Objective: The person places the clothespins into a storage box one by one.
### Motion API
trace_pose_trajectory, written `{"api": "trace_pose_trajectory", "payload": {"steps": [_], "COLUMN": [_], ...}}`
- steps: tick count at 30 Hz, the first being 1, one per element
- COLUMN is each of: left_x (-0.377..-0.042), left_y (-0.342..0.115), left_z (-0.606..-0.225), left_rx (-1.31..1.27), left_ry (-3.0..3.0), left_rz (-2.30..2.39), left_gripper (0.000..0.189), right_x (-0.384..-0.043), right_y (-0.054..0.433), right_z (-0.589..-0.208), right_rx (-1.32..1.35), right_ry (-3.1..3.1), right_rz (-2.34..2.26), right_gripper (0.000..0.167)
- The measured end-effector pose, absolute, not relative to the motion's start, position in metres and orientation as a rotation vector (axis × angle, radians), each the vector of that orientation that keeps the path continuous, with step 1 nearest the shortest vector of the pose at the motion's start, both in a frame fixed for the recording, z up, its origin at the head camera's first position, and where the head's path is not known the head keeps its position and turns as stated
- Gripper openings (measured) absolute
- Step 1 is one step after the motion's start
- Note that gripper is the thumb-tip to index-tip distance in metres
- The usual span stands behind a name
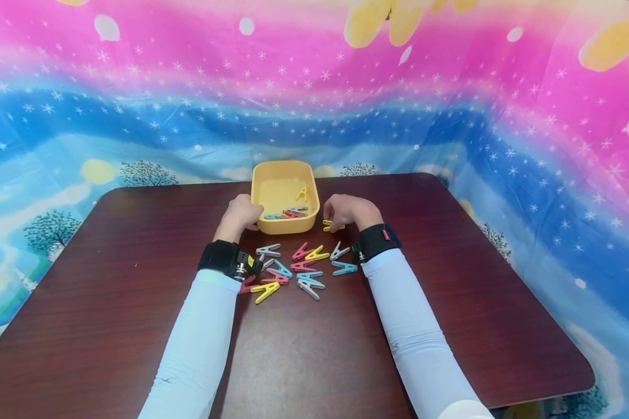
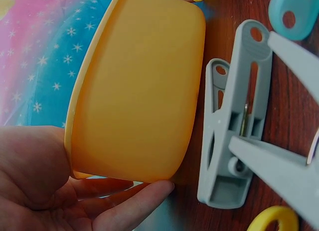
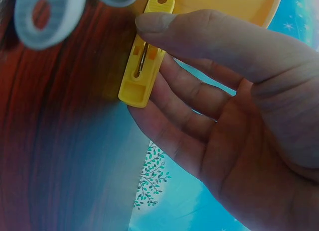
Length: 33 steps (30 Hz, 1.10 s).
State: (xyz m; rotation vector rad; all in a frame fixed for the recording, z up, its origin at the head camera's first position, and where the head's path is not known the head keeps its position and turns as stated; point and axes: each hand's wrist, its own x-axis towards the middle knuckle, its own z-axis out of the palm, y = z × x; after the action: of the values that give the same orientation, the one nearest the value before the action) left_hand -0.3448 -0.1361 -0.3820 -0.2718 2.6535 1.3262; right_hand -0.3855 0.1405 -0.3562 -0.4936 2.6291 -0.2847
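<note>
Clothespin (image 3: 148, 71) sits pinched in your right hand (image 1: 349, 210), just right of the tub (image 1: 289, 226), its long axis pointing roughly tubward. Your left hand (image 1: 239, 214) grips the tub's near-left corner.

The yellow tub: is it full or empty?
Neither: the yellow tub holds a few clothespins at its near end and a yellow clothespin farther back, leaving much of the bottom bare.
</note>
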Motion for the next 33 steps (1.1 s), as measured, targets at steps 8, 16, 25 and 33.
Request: {"api": "trace_pose_trajectory", "payload": {"steps": [8,16,25,33], "left_x": [-0.345,-0.343,-0.343,-0.342], "left_y": [-0.136,-0.136,-0.135,-0.134], "left_z": [-0.381,-0.380,-0.380,-0.380], "left_rx": [-0.276,-0.256,-0.258,-0.276], "left_ry": [2.650,2.646,2.642,2.634], "left_rz": [1.331,1.337,1.326,1.330], "left_gripper": [0.048,0.048,0.050,0.049], "right_x": [-0.386,-0.388,-0.390,-0.389], "right_y": [0.142,0.144,0.149,0.155], "right_z": [-0.358,-0.359,-0.358,-0.352], "right_rx": [-0.513,-0.537,-0.524,-0.401], "right_ry": [2.633,2.643,2.692,2.844], "right_rz": [-0.289,-0.266,-0.284,-0.442], "right_gripper": [0.030,0.030,0.029,0.030]}}
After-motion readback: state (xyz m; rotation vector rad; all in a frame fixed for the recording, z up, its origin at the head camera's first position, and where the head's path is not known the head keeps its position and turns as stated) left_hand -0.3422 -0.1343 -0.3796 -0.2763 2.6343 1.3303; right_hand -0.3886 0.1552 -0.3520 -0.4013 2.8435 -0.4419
